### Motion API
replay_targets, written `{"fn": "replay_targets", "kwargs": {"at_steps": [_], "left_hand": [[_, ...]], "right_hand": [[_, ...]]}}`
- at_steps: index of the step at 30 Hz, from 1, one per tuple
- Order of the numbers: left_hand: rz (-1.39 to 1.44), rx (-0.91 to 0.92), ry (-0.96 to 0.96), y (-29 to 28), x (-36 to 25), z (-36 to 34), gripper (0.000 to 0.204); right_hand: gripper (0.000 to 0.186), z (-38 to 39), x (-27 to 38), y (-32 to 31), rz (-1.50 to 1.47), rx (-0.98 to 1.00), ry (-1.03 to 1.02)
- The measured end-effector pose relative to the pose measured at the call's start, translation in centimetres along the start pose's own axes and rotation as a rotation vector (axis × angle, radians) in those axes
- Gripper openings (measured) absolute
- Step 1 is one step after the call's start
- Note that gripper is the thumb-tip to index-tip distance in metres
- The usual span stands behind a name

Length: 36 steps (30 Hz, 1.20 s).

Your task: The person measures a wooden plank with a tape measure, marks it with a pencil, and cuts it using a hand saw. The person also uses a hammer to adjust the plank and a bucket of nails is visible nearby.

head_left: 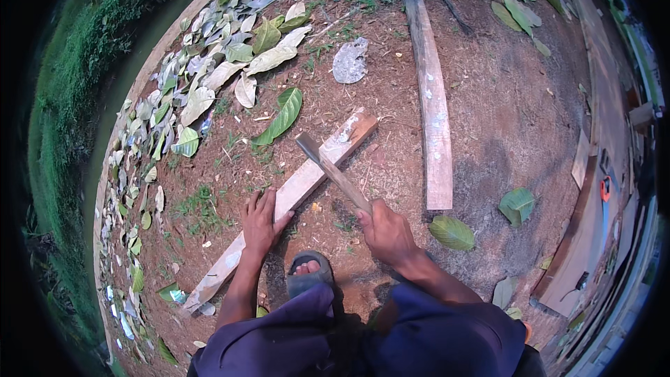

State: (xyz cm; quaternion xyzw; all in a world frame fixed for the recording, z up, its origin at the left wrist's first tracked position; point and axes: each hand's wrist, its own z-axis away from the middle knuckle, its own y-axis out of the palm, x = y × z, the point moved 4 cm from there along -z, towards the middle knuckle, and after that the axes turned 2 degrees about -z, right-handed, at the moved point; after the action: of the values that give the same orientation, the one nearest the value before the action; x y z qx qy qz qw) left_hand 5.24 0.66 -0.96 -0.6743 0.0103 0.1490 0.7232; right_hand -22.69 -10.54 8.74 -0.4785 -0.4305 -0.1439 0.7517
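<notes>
Bare reddish-brown ground (377,146) spreads under everything, with a broad drift of fallen leaves (199,101) along the left side. A long, weathered timber (434,112) runs from the far edge toward the near side, right of centre. The shorter timber (296,185) lies diagonally on the ground, its near end to the left and its far end to the right. A wooden-handled tool (342,181) crosses above its far half, the thicker, darker end pointing far left. On the right side lies a saw (605,199) with an orange handle. The left hand (259,227) clasps the shorter timber around its middle, fingers by the left edge, thumb toward the right. The right hand (387,236), right of that timber, is closed around the tool's near end. Near and between the forearms is a dark sandal (300,285) on a foot.
</notes>
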Motion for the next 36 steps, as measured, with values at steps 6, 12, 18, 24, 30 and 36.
{"fn": "replay_targets", "kwargs": {"at_steps": [6, 12, 18, 24, 30, 36], "left_hand": [[-0.004, 0.004, 0.004, 0.5, -0.1, -0.1, 0.08], [-0.013, -0.04, -0.028, 1.2, -0.2, 0.3, 0.079], [0.007, -0.051, -0.048, 0.9, -0.3, 0.5, 0.078], [-0.014, -0.06, 0.003, 0.8, -1.1, -0.4, 0.077], [-0.017, -0.075, -0.037, 0.1, -0.5, 0.7, 0.078], [0.022, -0.067, -0.005, 0.9, -1.6, -0.7, 0.077]], "right_hand": [[0.038, -1.4, -2.6, -0.6, 0.056, -0.063, -0.029], [0.04, -2.8, -2.8, -2.9, -0.062, -0.174, 0.209], [0.044, -1.0, 0.2, -4.3, -0.126, -0.399, -0.251], [0.037, -3.2, -7.0, -1.4, 0.131, -0.073, 0.347], [0.044, -1.4, 1.0, -4.9, -0.293, -0.396, -0.307], [0.041, -3.4, -7.9, -0.7, 0.116, -0.097, 0.355]]}}
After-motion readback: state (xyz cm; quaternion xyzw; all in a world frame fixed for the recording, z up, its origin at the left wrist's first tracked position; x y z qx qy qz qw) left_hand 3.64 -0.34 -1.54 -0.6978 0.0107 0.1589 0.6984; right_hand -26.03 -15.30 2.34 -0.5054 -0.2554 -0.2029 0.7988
